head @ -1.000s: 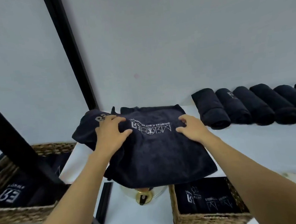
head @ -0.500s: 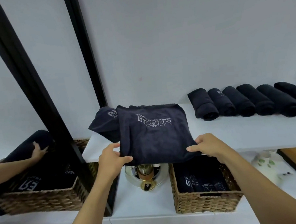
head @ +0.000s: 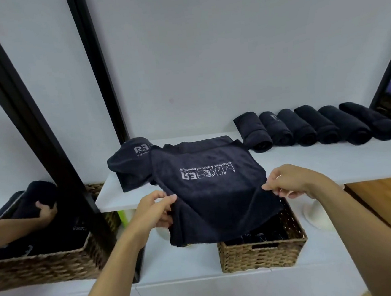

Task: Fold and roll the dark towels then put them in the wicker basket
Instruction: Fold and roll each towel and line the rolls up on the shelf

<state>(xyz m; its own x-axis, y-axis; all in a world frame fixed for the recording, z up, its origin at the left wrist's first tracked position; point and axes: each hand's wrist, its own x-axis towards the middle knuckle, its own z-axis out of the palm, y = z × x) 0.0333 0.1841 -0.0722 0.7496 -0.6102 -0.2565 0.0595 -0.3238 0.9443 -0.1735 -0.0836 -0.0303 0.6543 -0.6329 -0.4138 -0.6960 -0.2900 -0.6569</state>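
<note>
A dark navy towel (head: 208, 189) with pale lettering lies half on the white shelf (head: 334, 158) and hangs over its front edge. My left hand (head: 156, 209) pinches its near left edge and my right hand (head: 291, 182) pinches its near right edge. A second dark towel (head: 129, 163) lies crumpled behind it on the left. Several rolled dark towels (head: 316, 125) stand in a row along the shelf's back right. A wicker basket (head: 262, 253) holding dark towels sits on the counter below, partly hidden by the hanging towel.
A black-framed mirror (head: 22, 140) at the left reflects a basket (head: 46, 267) and a hand on a rolled towel. A white object (head: 315, 215) stands on the counter under the shelf at the right. The wall rises close behind the shelf.
Both hands slid from the towel's top to its near edge and drew it toward me, so it now hangs over the shelf's front. The camera has tilted down and back.
</note>
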